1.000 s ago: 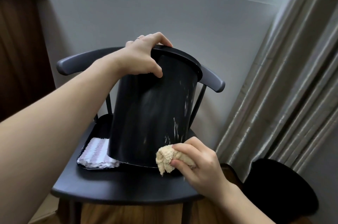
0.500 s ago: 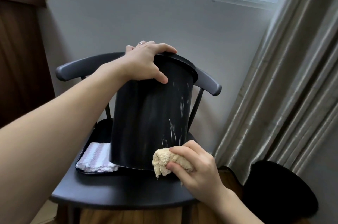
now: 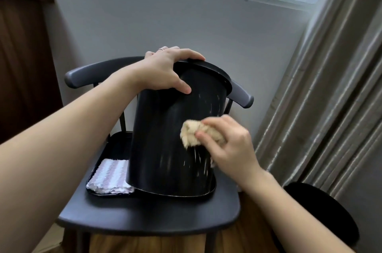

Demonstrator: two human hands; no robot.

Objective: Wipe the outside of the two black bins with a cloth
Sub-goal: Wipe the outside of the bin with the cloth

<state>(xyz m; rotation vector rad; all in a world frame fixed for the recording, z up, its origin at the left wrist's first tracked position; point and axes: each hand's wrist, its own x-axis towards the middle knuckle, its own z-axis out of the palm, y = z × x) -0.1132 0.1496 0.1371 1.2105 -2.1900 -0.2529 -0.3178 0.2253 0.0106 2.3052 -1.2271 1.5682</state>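
A tall black bin (image 3: 163, 139) stands tilted on a dark tray (image 3: 115, 145) on the black chair, with white streaks down its right side. My left hand (image 3: 165, 70) grips the bin's upper rim, thumb on the front wall. My right hand (image 3: 223, 145) holds a bunched beige cloth (image 3: 191, 133) and presses it against the bin's right wall at mid-height. A second black bin (image 3: 322, 215) stands on the floor at the lower right, partly hidden by my right forearm.
A folded white and pink striped cloth (image 3: 109, 176) lies in the tray left of the bin. The chair's seat (image 3: 148, 215) and curved backrest (image 3: 86, 72) are under and behind the bin. Grey curtains (image 3: 322, 91) hang at the right, a wooden panel (image 3: 22, 56) at the left.
My right hand has moved the beige cloth up the bin's right side, from near the base to mid-height. My left hand keeps its grip on the rim.
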